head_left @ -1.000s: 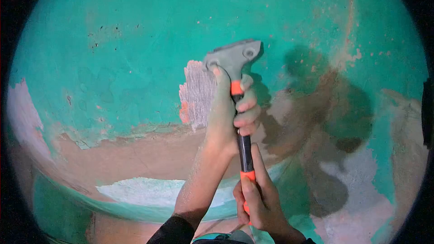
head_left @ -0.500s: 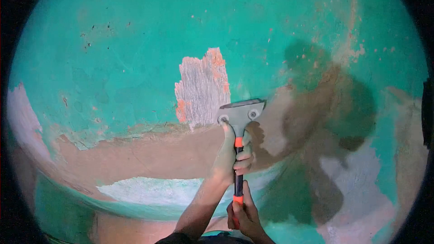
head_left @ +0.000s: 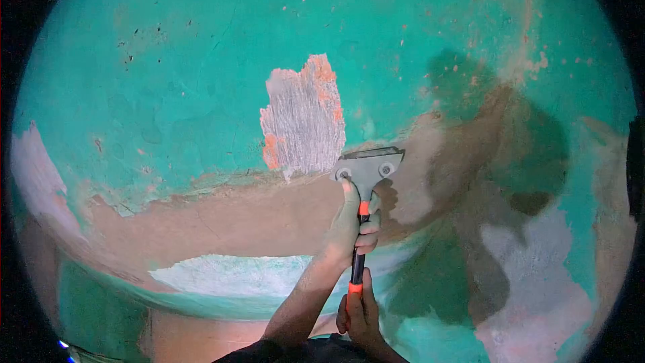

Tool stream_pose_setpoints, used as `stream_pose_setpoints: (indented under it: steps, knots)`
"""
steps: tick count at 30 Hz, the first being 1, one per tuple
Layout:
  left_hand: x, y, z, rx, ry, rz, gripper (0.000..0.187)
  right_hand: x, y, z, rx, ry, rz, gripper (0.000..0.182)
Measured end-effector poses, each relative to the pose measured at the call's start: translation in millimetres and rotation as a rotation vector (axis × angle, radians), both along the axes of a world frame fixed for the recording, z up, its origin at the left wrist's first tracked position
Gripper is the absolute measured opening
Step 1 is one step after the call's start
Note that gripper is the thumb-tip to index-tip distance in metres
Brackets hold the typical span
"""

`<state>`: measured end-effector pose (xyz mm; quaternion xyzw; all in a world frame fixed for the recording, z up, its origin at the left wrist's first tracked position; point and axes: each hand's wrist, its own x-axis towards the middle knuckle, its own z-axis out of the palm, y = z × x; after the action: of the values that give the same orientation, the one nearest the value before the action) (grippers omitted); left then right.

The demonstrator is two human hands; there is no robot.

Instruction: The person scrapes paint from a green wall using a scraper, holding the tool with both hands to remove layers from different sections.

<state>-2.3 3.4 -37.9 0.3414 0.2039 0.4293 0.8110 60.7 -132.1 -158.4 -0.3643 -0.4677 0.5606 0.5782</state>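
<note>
A long-handled scraper (head_left: 366, 169) with a grey metal head, two round screws and a black handle with orange bands stands nearly upright against the wall. My left hand (head_left: 349, 225) is closed round the upper handle, its thumb stretched up onto the head near the left screw. Lower down, my right hand (head_left: 361, 316) is closed round the orange handle end. The blade lies at the lower edge of the green paint, where it borders a brown band (head_left: 222, 225). Just left of the head is a bare greyish patch (head_left: 302, 121) with orange edges.
The green painted wall (head_left: 201, 40) spreads around, with small chips and pits. Below the brown band are a whitish strip (head_left: 228, 274) and a ledge-like curve. At right, a pale bare area (head_left: 531, 282) shows, and a shadow falls across the wall.
The scraper has shifted a little down and right relative to the bare patch. Both hands have kept their hold. The wall sits slightly higher in view.
</note>
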Motion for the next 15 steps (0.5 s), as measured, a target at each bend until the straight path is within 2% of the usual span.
stream_pose_setpoints:
  steps: [3,6,8,10,13,15]
  knots:
    - [-1.7,0.6,-6.0,0.017,0.007,-0.014,0.063,-1.2,1.7,-6.8,0.009,-0.020,-0.037,0.062]
    - [-3.4,0.2,-3.9,0.024,0.023,-0.014,0.063,0.1,2.4,-11.2,-0.143,0.149,-0.005,0.062]
    - [-0.5,0.7,-2.5,0.020,0.013,-0.001,0.063,2.4,2.1,-7.1,-0.164,0.136,-0.010,0.062]
    - [1.8,0.5,-4.4,0.011,0.005,0.028,0.062,-1.1,0.1,-4.4,-0.057,-0.034,-0.063,0.063]
    - [2.2,-1.4,-5.2,-0.037,-0.035,0.007,0.062,2.0,-4.2,-13.9,0.036,-0.142,-0.107,0.063]
    - [1.1,-0.8,-6.4,-0.029,-0.059,-0.010,0.063,1.9,8.6,-27.8,0.488,-0.650,-0.388,0.061]
